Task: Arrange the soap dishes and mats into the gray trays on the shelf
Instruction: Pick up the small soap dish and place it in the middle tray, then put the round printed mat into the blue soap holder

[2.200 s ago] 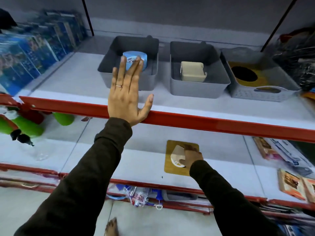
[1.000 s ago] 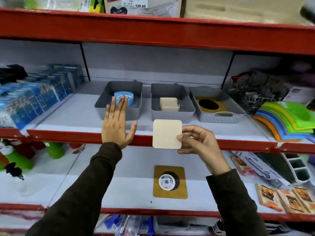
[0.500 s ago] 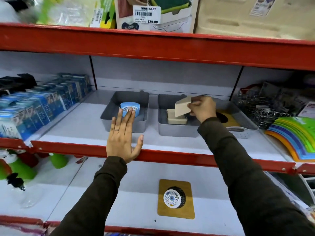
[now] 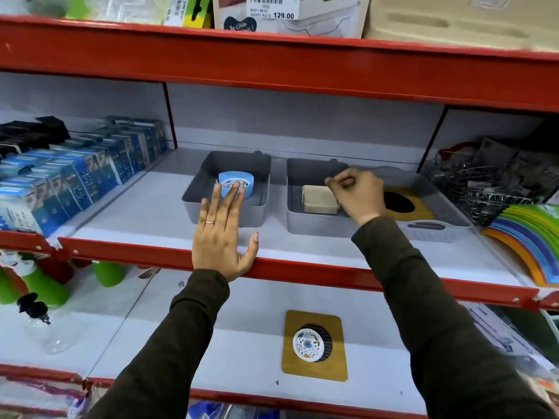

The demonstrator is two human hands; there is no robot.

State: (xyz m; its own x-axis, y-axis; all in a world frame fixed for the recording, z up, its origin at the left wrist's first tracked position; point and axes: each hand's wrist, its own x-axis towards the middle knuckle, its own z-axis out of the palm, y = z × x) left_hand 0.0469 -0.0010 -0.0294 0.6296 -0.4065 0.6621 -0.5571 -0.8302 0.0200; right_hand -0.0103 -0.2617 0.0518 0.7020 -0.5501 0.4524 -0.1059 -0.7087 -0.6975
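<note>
Three gray trays stand in a row on the middle shelf. The left tray (image 4: 257,216) holds a round blue soap dish (image 4: 239,181). A beige square soap dish (image 4: 319,199) lies in the middle tray (image 4: 314,226). In the right tray (image 4: 423,232) is a yellow mat (image 4: 420,207) with a black disc on it. My left hand (image 4: 223,237) rests flat on the shelf's red edge in front of the left tray. My right hand (image 4: 357,192) hovers over the middle tray with curled fingers and nothing in them. On the lower shelf lies a wooden mat (image 4: 314,346) carrying a round floral dish (image 4: 308,343).
Blue boxes (image 4: 75,176) fill the shelf's left end. Wire racks (image 4: 472,182) and a fan of colored mats (image 4: 532,240) sit at the right. Green bottles (image 4: 45,285) stand on the lower shelf at left. The red shelf beam (image 4: 272,65) above hangs low.
My right hand lifted a beige square piece from the lower shelf, carried it up into the middle tray and let it go. My left hand stayed on the shelf edge.
</note>
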